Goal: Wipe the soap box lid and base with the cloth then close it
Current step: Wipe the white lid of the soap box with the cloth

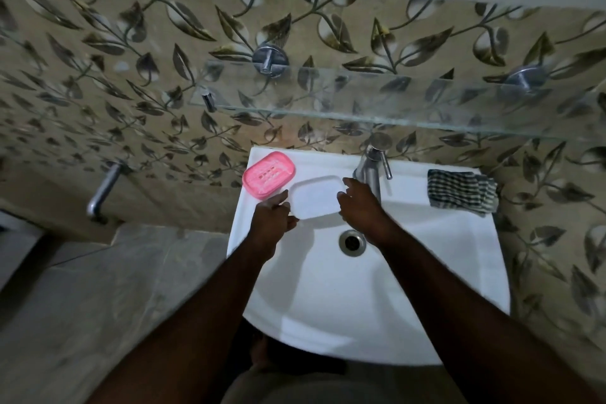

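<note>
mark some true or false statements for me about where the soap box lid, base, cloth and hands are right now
1. The white lid is held at its two ends by the left hand and the right hand. True.
2. The cloth is in the right hand. False: it lies untouched on the rim of the sink, to the right of the tap.
3. The pink base sits on the sink's back-left corner. True.
4. The white lid is closed onto the pink base. False: the box is open, and the lid is held beside the base, over the basin.
</note>
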Tool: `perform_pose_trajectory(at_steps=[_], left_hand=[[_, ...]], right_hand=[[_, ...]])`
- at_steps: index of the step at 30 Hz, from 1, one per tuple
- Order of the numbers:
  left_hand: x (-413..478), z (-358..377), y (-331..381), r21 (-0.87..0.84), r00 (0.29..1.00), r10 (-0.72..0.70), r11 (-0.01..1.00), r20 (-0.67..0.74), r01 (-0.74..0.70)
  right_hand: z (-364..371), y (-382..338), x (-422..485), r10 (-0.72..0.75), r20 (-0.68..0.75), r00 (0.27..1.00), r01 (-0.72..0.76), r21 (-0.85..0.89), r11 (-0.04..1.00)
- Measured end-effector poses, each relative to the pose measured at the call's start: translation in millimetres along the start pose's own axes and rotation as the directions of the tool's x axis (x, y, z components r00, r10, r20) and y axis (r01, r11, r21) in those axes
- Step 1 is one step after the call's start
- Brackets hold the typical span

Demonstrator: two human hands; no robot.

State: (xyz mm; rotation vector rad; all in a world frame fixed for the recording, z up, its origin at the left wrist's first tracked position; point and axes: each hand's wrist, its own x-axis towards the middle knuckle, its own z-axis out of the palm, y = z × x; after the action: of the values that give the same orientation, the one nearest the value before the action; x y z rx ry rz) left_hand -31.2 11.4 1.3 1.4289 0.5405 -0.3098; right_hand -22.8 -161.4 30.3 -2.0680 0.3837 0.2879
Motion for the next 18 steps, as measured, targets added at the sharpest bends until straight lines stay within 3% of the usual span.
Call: perform_pose_trajectory(at_steps=[4, 11, 18], left_hand=[[-8, -9, 2, 0.06, 1.0, 0.016, 0.998, 0.009, -0.016], [-11, -5, 2, 0.105, 0.998, 0.013, 0.994, -0.063, -0.006], [-13, 6, 2, 0.072, 0.995, 0.035, 0.997, -0.096, -0.028]], right_hand=[[0, 7, -21, -0.019, -0.012, 1.0, 0.021, 0.136, 0.99], [-1, 9, -38, -0.097, -0.016, 0.995, 0.098, 0.111, 0.989], [-8, 22, -45, -0.305, -0.066, 0.95, 0.306, 0.001, 0.952]])
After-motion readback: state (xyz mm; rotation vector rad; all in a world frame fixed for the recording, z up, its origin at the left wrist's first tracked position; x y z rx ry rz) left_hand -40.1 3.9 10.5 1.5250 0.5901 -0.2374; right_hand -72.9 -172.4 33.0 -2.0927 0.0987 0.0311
